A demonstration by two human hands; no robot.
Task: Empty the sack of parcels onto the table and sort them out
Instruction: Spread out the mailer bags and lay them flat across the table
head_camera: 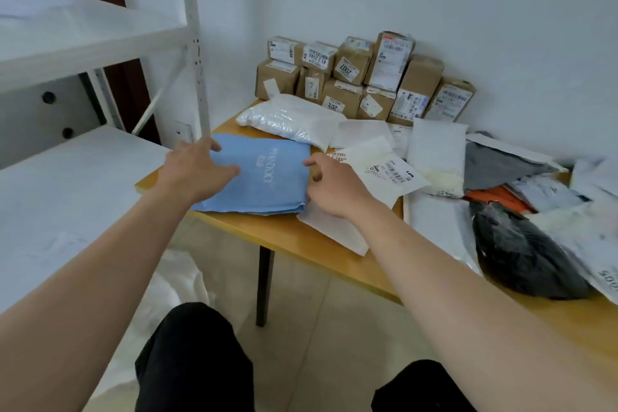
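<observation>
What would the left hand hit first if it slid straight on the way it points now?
The left hand lies on the blue parcel. Straight on, past its far edge, it would probably meet the white plastic parcel first; depth is hard to judge.

1 wide-angle view from the person's head, tilted forward and down onto the wooden table (274, 231) close in front, facing a corner of the white wall (468, 10); shelving (93, 43) fills the left side, the person's knees the bottom edge
</observation>
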